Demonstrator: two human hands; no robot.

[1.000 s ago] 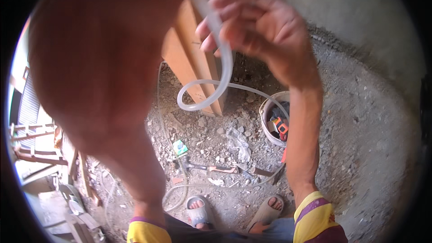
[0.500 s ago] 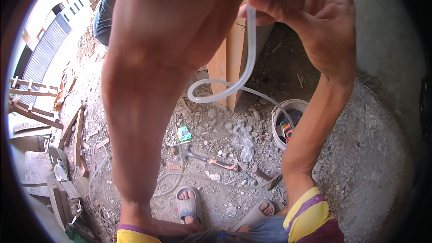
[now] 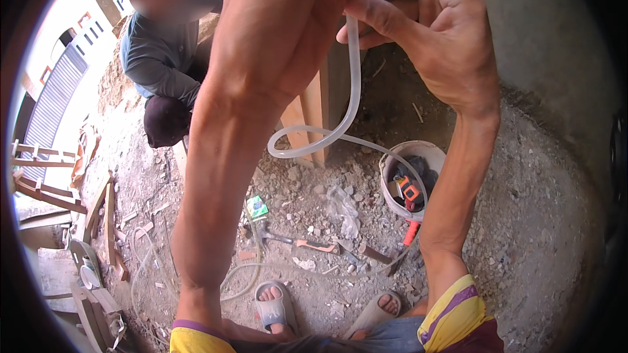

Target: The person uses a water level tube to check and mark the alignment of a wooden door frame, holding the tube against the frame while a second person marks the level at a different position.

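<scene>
A clear flexible hose [image 3: 355, 82] hangs down past my hands, makes a loop beside a wooden post [image 3: 315, 108], then runs on past the bucket to the ground. My right hand [image 3: 448, 42] is closed on its upper part, with the thumb pressed to the tube and the other fingers curled behind. Close by on the left, my left hand [image 3: 288, 16] is raised at the same height beside the hose. Its fingers are mostly hidden at the upper edge, so its grip does not show.
A white bucket [image 3: 428, 151] holds an orange tape measure [image 3: 410, 189]; a red handle [image 3: 411, 231] shows beside it. A hammer [image 3: 317, 246], plastic bag [image 3: 343, 212] and green packet [image 3: 257, 206] lie on rubble. Another person [image 3: 157, 59] crouches at left. Wood scraps [image 3: 108, 222] lie further left.
The view has shifted, bringing more of the crouching person and the bucket's contents into sight. My hands stay close together at the hose, my right still gripping it.
</scene>
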